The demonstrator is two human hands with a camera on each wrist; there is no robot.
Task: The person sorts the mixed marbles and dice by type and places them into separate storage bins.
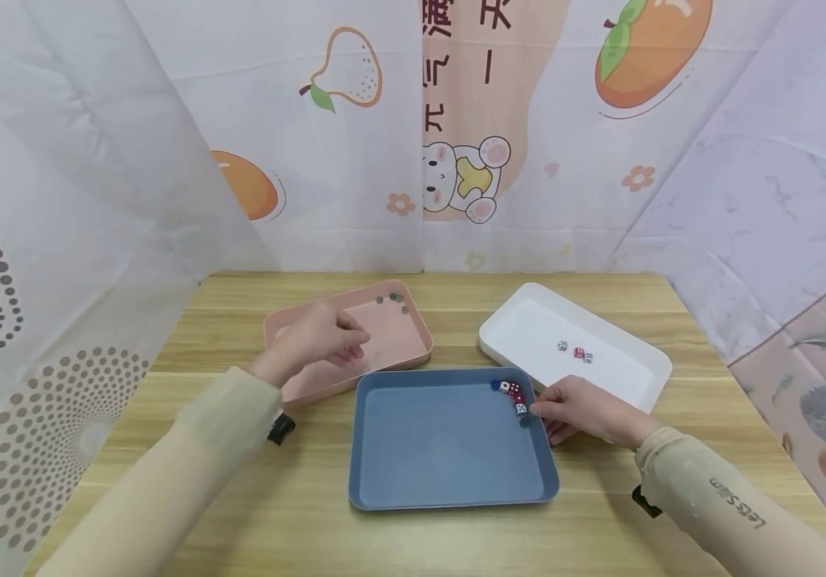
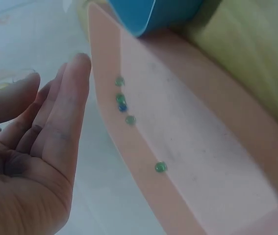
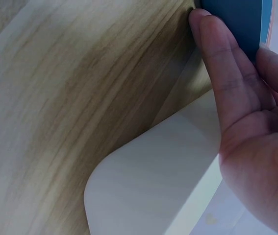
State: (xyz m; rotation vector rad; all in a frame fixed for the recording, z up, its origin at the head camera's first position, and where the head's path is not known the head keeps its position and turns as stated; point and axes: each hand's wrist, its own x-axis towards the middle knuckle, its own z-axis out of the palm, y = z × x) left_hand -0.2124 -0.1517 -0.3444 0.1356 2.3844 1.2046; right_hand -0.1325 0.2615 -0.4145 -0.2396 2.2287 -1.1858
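My right hand (image 1: 584, 407) grips the right wall of a blue tray (image 1: 449, 449), thumb at the rim and fingers against the outside. Beside that wall, in the far right corner, lie several red and white dice (image 1: 515, 393) and a blue bead (image 1: 495, 385). Over a pink tray (image 1: 423, 349) hovers my left hand (image 1: 319, 335), fingers loosely bent and holding nothing. Along that tray's side are small green glass beads (image 2: 160, 167) and a blue one (image 2: 123, 107). In the right wrist view, the fingertips (image 3: 213, 32) meet the blue wall.
Behind my right hand, a white tray (image 1: 528, 320) holds a red die (image 1: 579, 353) and white dice (image 1: 562, 346). All three trays stand close together on a wood-grain table (image 1: 283, 513). Printed curtains (image 1: 355, 176) hang around the back and sides.
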